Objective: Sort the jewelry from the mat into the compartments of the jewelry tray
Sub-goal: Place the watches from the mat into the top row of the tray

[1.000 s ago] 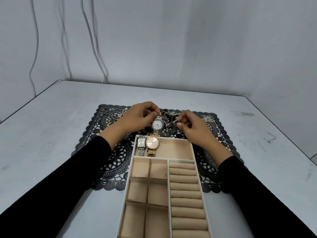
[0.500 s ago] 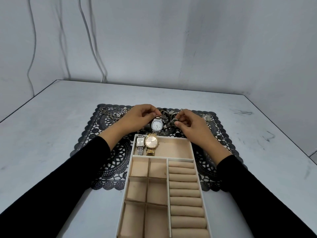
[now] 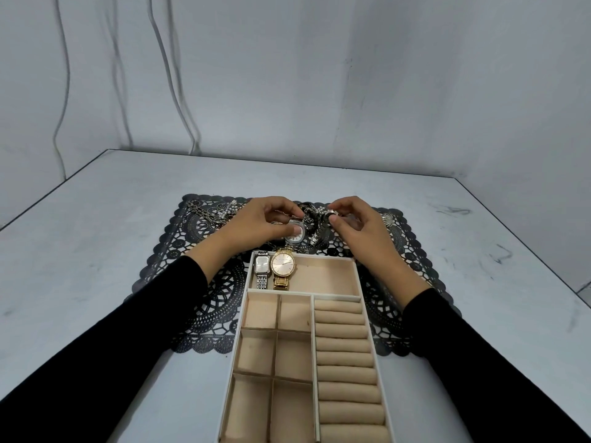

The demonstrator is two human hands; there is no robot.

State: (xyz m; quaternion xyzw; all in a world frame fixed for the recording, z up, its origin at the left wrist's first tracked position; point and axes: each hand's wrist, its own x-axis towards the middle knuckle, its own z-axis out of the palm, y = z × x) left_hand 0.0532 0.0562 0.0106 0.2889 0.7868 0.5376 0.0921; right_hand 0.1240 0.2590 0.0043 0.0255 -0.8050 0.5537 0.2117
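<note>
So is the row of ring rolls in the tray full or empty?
Empty. The ring rolls on the tray's right side show only bare beige fabric, with no rings tucked between them.

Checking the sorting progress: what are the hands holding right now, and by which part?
Both hands hold a silver watch above the mat: the left hand at its face end, the right hand by the band.

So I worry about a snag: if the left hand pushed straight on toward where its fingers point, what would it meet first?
The left hand points right, across the mat. First in line is probably the silver watch it pinches, then the right hand; depth is unclear.
</note>
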